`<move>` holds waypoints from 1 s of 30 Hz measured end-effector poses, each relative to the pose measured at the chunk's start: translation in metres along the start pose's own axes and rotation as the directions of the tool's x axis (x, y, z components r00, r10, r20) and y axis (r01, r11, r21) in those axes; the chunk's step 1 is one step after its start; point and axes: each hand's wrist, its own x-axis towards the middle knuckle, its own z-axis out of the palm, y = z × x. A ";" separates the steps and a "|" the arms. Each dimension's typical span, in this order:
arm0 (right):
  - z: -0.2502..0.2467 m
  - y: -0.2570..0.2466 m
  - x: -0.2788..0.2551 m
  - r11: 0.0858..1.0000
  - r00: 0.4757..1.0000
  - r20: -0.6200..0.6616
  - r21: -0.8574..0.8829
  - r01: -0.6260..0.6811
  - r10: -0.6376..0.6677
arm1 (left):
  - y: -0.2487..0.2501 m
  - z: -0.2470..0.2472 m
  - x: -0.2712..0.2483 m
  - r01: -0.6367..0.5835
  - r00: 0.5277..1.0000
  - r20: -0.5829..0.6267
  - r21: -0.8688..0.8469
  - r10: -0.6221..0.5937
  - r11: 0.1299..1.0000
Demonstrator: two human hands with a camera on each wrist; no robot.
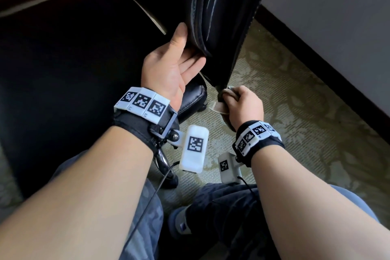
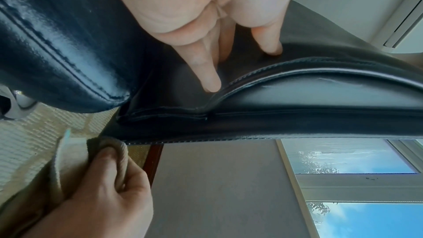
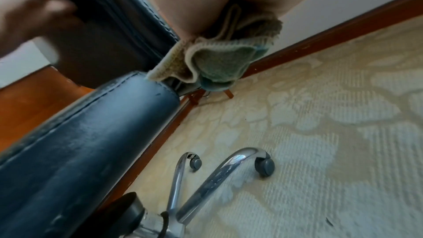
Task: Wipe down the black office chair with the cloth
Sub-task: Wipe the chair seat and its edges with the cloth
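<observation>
The black leather office chair [image 1: 221, 17] stands just ahead of the person, its tall backrest running from the far top of the head view down to a lower corner near the patterned beige carpet [image 1: 316, 112], so its long axis points away and upward from the hands. The right hand [image 1: 245, 105] is the nearer one to that lower corner: its fingers are curled round a bunched beige and green knitted cloth [image 1: 226, 93], which touches the bottom edge of the backrest, right beside the rounded rear edge of the seat cushion [image 3: 91, 133]. The left hand [image 1: 173, 65] sits higher and to the left, palm up, fingers mostly straight and pressed against the stitched side panel, thumb on the other face, steadying rather than clenching. Any coming wipe probably runs up along that edge, away from the right hand. The seat top is lost in deep shadow on the left, the backrest's upper end is cut off, and the chrome base with grey castors [image 3: 228, 162] shows only in the right wrist view, where the left hand is a blur.
</observation>
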 end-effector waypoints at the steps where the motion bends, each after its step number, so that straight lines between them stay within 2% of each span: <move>1: 0.001 0.004 -0.001 0.998 0.999 -0.001 0.037 -0.049 0.049 | -0.001 0.000 0.001 0.002 1.000 -0.002 0.001 -0.002 1.000; 5: 0.006 0.013 0.000 0.948 0.969 0.047 0.201 -0.248 0.243 | -0.002 -0.002 0.002 0.010 1.000 0.002 -0.006 -0.010 1.000; 9: 0.019 0.012 0.008 0.893 0.943 0.094 0.305 -0.331 0.318 | -0.002 -0.004 0.004 0.025 1.000 0.005 -0.007 -0.025 1.000; 11: 0.023 0.005 0.008 0.833 0.927 0.117 0.409 -0.372 0.356 | -0.002 -0.004 0.004 0.026 1.000 0.008 -0.012 -0.026 1.000; 13: 0.022 -0.003 0.007 0.800 0.928 0.107 0.479 -0.362 0.356 | -0.002 -0.003 0.005 0.026 1.000 0.010 -0.027 -0.026 0.999; 18: 0.005 -0.009 0.011 0.784 0.962 0.004 0.577 -0.226 0.275 | -0.004 0.001 0.007 0.017 1.000 0.004 -0.052 -0.017 0.998; 19: 0.002 -0.006 0.012 0.793 0.960 0.018 0.559 -0.240 0.278 | -0.005 0.002 0.007 0.017 1.000 0.000 -0.056 -0.017 0.998; 21: 0.004 0.006 0.012 0.806 0.929 0.069 0.475 -0.352 0.365 | -0.006 0.003 0.006 0.022 1.000 -0.002 -0.058 -0.022 0.998; 23: 0.013 0.014 0.012 0.748 0.873 0.159 0.460 -0.479 0.461 | -0.006 0.001 0.008 0.021 1.000 0.010 -0.044 -0.020 0.999; 24: 0.019 0.015 0.013 0.723 0.861 0.200 0.474 -0.503 0.468 | -0.006 -0.001 0.008 0.020 1.000 0.021 -0.030 -0.020 0.999; 27: 0.029 0.005 0.013 0.679 0.866 0.246 0.542 -0.496 0.436 | -0.004 -0.007 0.008 0.031 0.998 0.046 0.001 -0.031 1.000; 30: 0.020 -0.010 0.004 0.672 0.899 0.159 0.615 -0.413 0.408 | -0.002 -0.009 0.006 0.043 0.997 0.061 0.004 -0.043 0.999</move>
